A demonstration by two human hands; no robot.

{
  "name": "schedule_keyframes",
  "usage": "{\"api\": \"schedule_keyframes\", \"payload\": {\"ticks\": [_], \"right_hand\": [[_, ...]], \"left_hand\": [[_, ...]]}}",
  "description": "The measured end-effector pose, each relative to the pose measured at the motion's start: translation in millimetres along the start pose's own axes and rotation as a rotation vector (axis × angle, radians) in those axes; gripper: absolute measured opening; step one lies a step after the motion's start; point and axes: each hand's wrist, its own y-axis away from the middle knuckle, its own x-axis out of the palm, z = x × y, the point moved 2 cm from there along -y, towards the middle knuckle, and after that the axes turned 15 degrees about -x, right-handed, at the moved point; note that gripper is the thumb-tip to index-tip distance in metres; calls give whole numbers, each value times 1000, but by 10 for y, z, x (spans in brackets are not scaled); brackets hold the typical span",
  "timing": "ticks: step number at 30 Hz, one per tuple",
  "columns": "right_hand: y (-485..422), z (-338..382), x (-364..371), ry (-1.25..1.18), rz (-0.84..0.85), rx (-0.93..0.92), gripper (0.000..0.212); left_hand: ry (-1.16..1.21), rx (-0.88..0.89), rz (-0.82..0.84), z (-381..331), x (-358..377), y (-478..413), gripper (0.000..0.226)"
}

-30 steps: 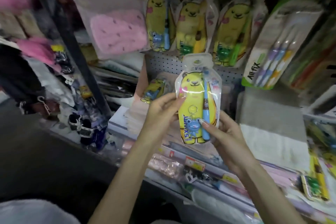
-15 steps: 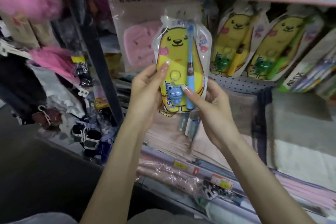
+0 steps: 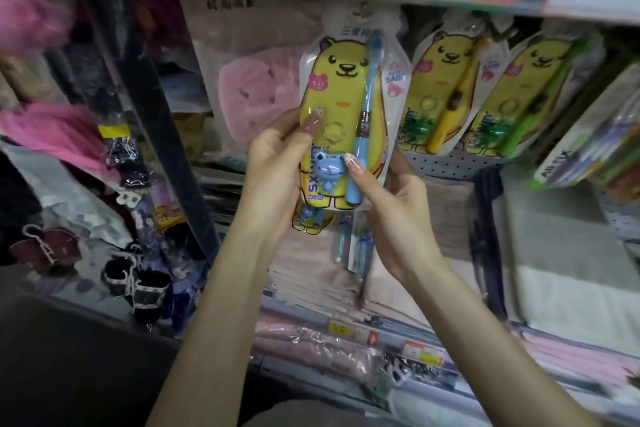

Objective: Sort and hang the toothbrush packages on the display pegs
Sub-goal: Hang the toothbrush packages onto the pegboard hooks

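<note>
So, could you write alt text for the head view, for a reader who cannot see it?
A left hand and a right hand hold up a yellow bear-shaped plastic package with a blue toothbrush; two similar yellow bear packages hang on the display beside it.

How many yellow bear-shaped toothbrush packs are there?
4: blue-brush pack held by left hand and right hand; another pack peeking below it; yellow-brush pack and green-brush pack hanging right. More may hide behind.

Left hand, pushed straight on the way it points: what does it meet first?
The left hand grips the blue-toothbrush package; beyond it, probably the pink pouch hanging behind, depth unclear.
</note>
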Motion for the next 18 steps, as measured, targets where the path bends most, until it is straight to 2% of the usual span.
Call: {"api": "schedule_keyframes", "payload": {"ticks": [8,15,18], "right_hand": [[-29,-78,-135,149,-24,86,36],[-157,-148,-319,162,-132,77,7],[-262,-222,-350,180,-175,94,18]], "left_hand": [[49,-8,-2,49,14,-200,14],[17,16,13,115,56,-445,17],[-9,-4,-6,139,45,-579,13]]}}
